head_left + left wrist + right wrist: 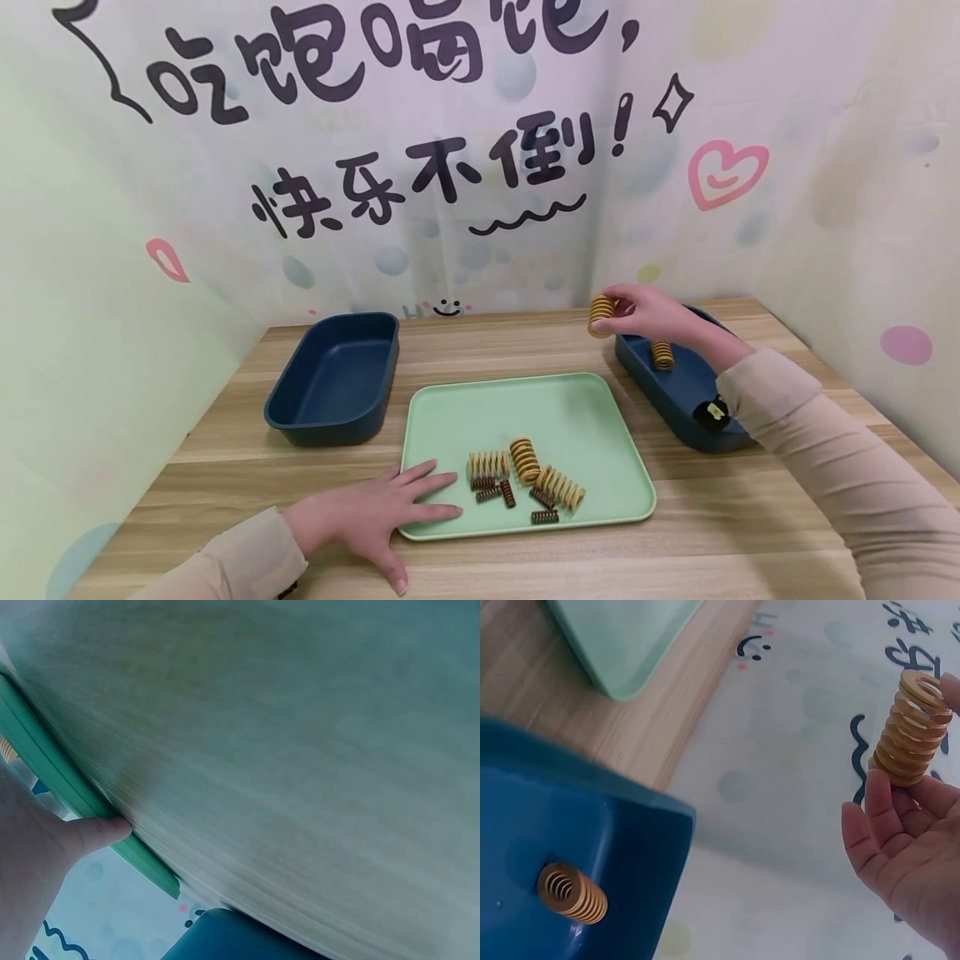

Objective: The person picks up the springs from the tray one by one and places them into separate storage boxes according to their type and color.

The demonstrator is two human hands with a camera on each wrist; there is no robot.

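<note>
My right hand (651,315) pinches a yellow coil spring (601,315) between thumb and fingertips, raised by the far left corner of the right blue bin (652,387). In the right wrist view this spring (911,731) is held by its two ends. Another yellow spring (574,892) lies inside that bin. Fingers spread, my left hand (375,512) rests at the left edge of the green tray (517,404), its thumb on the table side. On the tray, near its front, lie three yellow springs (525,461) and several small dark brown springs (508,493).
A second blue bin (330,437) stands at the back left of the wood-grain table (480,342). Behind the table hangs a printed curtain (450,267) with large black characters. My right forearm reaches over the right bin and hides part of it.
</note>
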